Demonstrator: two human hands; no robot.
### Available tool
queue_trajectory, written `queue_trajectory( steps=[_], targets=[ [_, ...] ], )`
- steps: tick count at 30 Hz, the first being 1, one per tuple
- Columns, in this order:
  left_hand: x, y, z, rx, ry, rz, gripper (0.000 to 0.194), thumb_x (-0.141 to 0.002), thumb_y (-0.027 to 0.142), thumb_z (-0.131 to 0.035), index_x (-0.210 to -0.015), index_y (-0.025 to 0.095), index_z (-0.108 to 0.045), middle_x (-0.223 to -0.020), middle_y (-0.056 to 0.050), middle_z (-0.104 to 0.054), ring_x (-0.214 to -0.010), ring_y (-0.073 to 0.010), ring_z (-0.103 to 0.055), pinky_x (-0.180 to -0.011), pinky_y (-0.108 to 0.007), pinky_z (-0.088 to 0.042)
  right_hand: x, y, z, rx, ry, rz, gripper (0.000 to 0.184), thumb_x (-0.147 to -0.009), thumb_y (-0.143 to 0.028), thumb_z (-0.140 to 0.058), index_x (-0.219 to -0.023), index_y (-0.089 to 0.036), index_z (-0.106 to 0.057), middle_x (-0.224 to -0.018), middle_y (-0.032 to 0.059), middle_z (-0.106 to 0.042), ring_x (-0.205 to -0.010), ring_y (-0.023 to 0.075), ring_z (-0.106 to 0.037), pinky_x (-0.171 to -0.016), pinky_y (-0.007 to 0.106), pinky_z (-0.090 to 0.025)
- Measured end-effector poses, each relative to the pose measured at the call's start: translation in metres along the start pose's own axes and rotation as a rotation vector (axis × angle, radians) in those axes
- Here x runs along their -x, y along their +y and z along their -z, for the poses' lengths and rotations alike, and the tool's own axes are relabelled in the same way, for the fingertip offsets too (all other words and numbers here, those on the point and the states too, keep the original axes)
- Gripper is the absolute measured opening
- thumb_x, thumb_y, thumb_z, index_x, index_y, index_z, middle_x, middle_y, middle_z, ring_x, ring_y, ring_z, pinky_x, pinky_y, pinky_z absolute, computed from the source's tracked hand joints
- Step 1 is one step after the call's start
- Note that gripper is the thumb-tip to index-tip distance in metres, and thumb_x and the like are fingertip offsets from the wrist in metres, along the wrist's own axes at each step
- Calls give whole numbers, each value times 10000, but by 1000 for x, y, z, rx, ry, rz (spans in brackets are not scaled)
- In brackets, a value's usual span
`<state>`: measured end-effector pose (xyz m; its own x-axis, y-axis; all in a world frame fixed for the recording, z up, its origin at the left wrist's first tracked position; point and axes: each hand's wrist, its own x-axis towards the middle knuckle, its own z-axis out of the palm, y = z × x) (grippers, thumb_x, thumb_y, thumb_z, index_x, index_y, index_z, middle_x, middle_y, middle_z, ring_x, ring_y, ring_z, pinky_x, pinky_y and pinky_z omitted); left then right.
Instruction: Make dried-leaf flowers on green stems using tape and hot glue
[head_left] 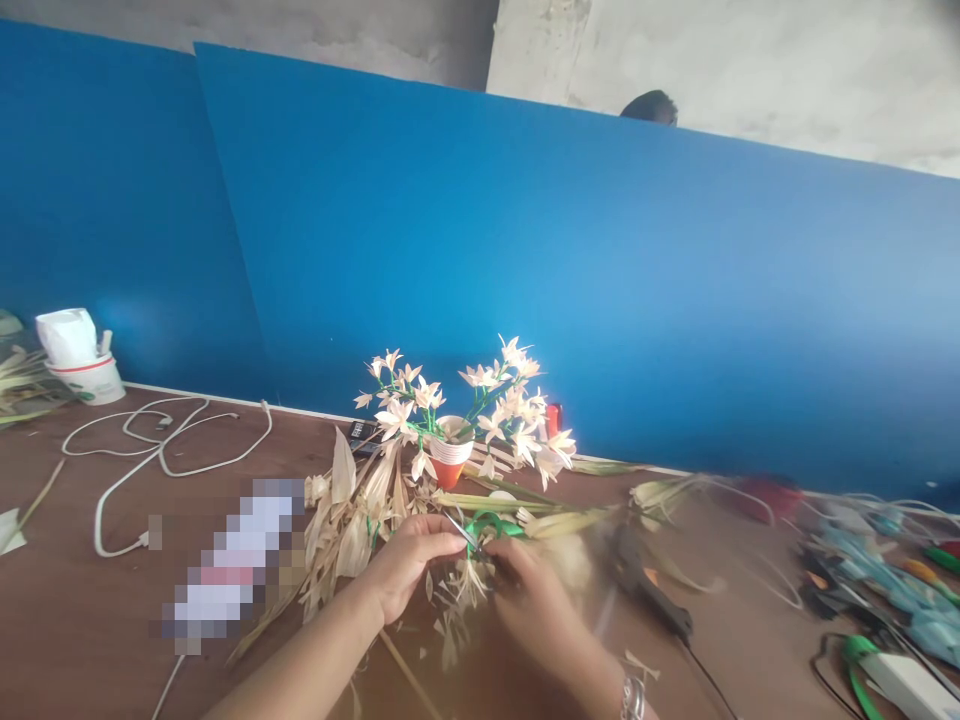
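Observation:
Just in front of a paper cup of artificial cream flowers on green stems, my two hands meet over the table. My left hand is closed in a pinch, its thumb and fingertips beside metal blades; what it pinches is too small to make out. Wrapped round the dark handles of scissors is my right hand, with the blades pointing up and left. Green ribbon curls behind the fingertips. Dried husk pieces lie to the left, and pale scraps sit below the hands.
A dark glue gun with a cord lies right of my hands. White cables and a pixelated object are at left, near a white tub. Clutter covers the right side. A blue partition stands behind; a person's head shows above it.

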<state>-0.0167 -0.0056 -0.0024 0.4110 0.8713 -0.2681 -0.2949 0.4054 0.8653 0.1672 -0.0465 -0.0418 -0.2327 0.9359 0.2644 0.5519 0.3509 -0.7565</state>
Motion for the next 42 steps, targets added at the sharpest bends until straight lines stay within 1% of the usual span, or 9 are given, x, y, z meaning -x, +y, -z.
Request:
queue_trajectory(
  steps=[3, 7, 15, 18, 22, 24, 30, 35, 42],
  targets=[
    [0, 0, 1, -15, -15, -1, 102, -548, 228, -723, -592, 152, -671, -596, 0, -639, -614, -140, -552, -660, -258, -391, -1, -1, 2, 11, -15, 9, 440, -609, -24, -439, -978, -222, -575, -823, 17, -593, -803, 184, -554, -748, 288, -441],
    [-1, -2, 2, -3, -22, 19, 114, -537, 237, -726, -571, 155, -654, -580, 1, -638, -609, -141, -550, -664, -263, -398, 0, -3, 5, 10, -40, -16, 399, -648, -43, -465, -984, -216, -589, -844, 23, -620, -776, 176, -563, -724, 281, -446],
    [-1, -2, 4, -7, 7, 29, 111, -531, 221, -730, -572, 157, -650, -603, 0, -644, -639, -143, -559, -715, -266, -399, 2, 2, 7, -24, -34, -78, 284, -681, -115, -555, -939, -209, -626, -814, 26, -648, -741, 183, -579, -694, 291, -459],
    [-1, -1, 3, -28, -2, 23, 102, -531, 224, -723, -569, 161, -652, -605, 2, -639, -639, -144, -552, -716, -266, -393, 2, 2, 7, -29, -34, -70, 303, -672, -100, -544, -943, -207, -626, -816, 26, -651, -743, 181, -578, -704, 293, -458],
    [0, 1, 2, -87, -54, -2, 88, -543, 229, -712, -552, 162, -656, -577, 1, -628, -650, -157, -546, -716, -274, -381, 0, -4, 9, -38, -61, -45, 403, -620, -35, -481, -958, -215, -604, -856, 18, -644, -769, 173, -572, -715, 279, -448],
    [0, 1, 2, -96, -47, -3, 83, -538, 228, -712, -553, 163, -661, -575, 2, -632, -649, -159, -545, -718, -277, -378, -1, -6, 9, -33, -59, -40, 420, -605, -23, -465, -954, -216, -598, -860, 14, -641, -774, 171, -570, -715, 275, -442],
    [-1, -1, 4, -95, -45, 13, 88, -549, 226, -709, -591, 151, -691, -599, -9, -657, -633, -150, -544, -701, -269, -382, -2, -4, 10, 1, -63, -44, 369, -613, -38, -472, -910, -213, -603, -801, 9, -641, -738, 172, -571, -695, 277, -435],
    [-2, -1, 5, -83, -41, 27, 85, -555, 227, -714, -573, 152, -679, -587, -3, -654, -622, -137, -543, -692, -258, -385, 0, 1, 9, -20, -54, -65, 387, -618, -43, -467, -929, -216, -621, -811, 12, -655, -738, 172, -578, -690, 271, -442],
    [-4, -3, 7, -97, -20, 28, 89, -535, 213, -711, -581, 145, -675, -580, 0, -655, -620, -135, -547, -693, -259, -390, -2, 1, 8, -33, -62, -54, 352, -648, -63, -489, -943, -211, -610, -794, 8, -647, -732, 168, -572, -685, 268, -442]
  ],
)
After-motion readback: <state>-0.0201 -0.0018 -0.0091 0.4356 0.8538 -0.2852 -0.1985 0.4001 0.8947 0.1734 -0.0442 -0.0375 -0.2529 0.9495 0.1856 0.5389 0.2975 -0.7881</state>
